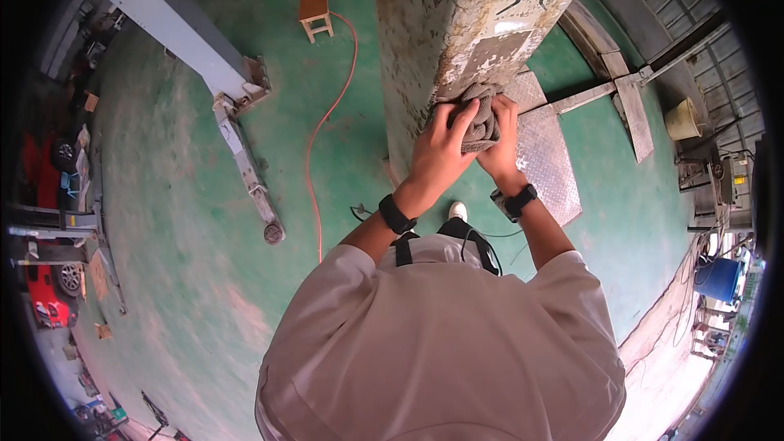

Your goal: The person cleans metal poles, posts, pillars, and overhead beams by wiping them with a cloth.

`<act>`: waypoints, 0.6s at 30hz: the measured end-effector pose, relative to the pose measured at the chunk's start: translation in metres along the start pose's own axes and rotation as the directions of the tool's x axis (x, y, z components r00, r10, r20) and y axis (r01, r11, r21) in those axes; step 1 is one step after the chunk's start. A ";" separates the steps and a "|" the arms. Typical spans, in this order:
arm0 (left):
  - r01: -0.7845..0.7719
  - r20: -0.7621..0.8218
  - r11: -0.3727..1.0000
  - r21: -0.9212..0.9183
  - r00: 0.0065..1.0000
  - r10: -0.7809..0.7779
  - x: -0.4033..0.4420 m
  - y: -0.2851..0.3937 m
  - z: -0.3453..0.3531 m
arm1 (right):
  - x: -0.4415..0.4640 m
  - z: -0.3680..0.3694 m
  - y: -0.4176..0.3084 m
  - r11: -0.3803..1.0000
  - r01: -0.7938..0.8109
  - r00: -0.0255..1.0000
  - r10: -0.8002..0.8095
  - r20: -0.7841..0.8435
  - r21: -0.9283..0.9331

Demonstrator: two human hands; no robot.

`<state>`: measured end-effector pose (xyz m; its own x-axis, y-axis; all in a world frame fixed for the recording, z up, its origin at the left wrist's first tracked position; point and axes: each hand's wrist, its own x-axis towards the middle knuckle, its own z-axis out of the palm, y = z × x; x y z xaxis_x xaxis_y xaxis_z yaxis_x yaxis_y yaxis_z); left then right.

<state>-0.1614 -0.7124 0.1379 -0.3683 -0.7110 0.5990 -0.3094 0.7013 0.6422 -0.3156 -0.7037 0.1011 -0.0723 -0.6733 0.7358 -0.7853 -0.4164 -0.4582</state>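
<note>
A bunched grey-brown cloth (pixel 480 132) is gripped between both my hands, against or very close to the worn, paint-chipped post (pixel 469 41). My left hand (pixel 437 153) has its fingers curled over the cloth's left side. On the right side, my right hand (pixel 501 145) closes around the same cloth, its fingers partly hidden by the folds. Dark marks are painted on the post's upper right face. Whether the cloth presses on the post cannot be made out for certain.
A grey lift column (pixel 184 16) with a low arm (pixel 249 171) stands at left. A red hose (pixel 327 114) runs across the green floor near a wooden stool (pixel 314 12). Metal plates (pixel 547 159) lie right of the post. A blue bin (pixel 719 279) is at far right.
</note>
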 end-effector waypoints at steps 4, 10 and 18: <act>-0.097 -0.164 0.994 -0.045 0.982 0.089 0.010 0.013 -0.025 | 0.037 -0.017 -0.027 0.989 0.121 0.992 -0.123 0.023 0.089; -0.360 -0.504 0.931 0.054 0.795 0.337 0.062 0.045 -0.060 | 0.127 -0.044 -0.093 0.914 0.396 0.906 -0.374 -0.198 0.088; -0.271 -0.372 0.962 0.018 0.891 0.258 0.030 -0.002 -0.036 | 0.065 -0.015 -0.061 0.981 0.148 0.987 -0.139 -0.080 0.126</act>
<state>-0.1405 -0.7373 0.1717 -0.0819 -0.4717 0.8780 -0.2139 0.8687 0.4467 -0.2817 -0.7132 0.1840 -0.0115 -0.5583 0.8296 -0.7039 -0.5847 -0.4033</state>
